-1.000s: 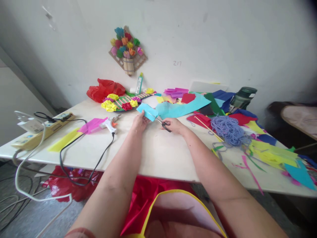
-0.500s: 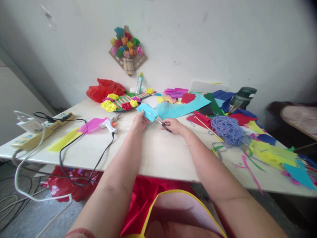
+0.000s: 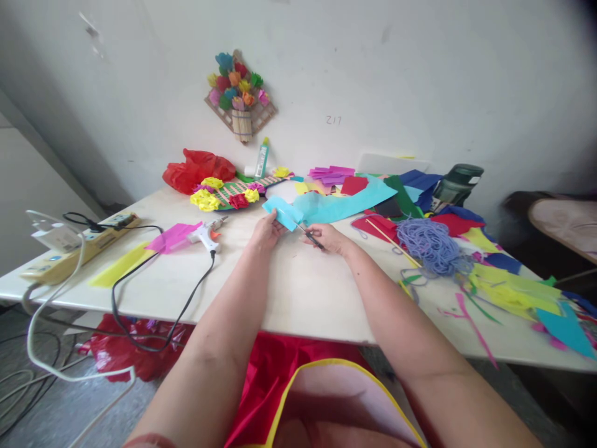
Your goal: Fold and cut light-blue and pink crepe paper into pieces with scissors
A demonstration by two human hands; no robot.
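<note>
My left hand (image 3: 269, 231) pinches a small light-blue piece of paper (image 3: 282, 212) above the middle of the table. In my right hand (image 3: 325, 238) is a pair of scissors (image 3: 313, 239) with dark handles, its blades at the right edge of that paper. Just behind lies a long light-blue paper sheet (image 3: 345, 205); whether it joins the held piece I cannot tell. Behind my left hand rests a green decorated board (image 3: 240, 191) with yellow, red and purple paper flowers.
A glue gun (image 3: 205, 235) with a black cord and a power strip (image 3: 84, 246) lie left. To the right are blue yarn (image 3: 429, 244), yellow paper scraps (image 3: 510, 287) and a dark bottle (image 3: 459, 185). A red plastic bag (image 3: 198, 169) sits at the back.
The light-blue paper has shifted slightly right and toward the scissors, with my left hand following. The blades now look nearer together and show less of their length.
</note>
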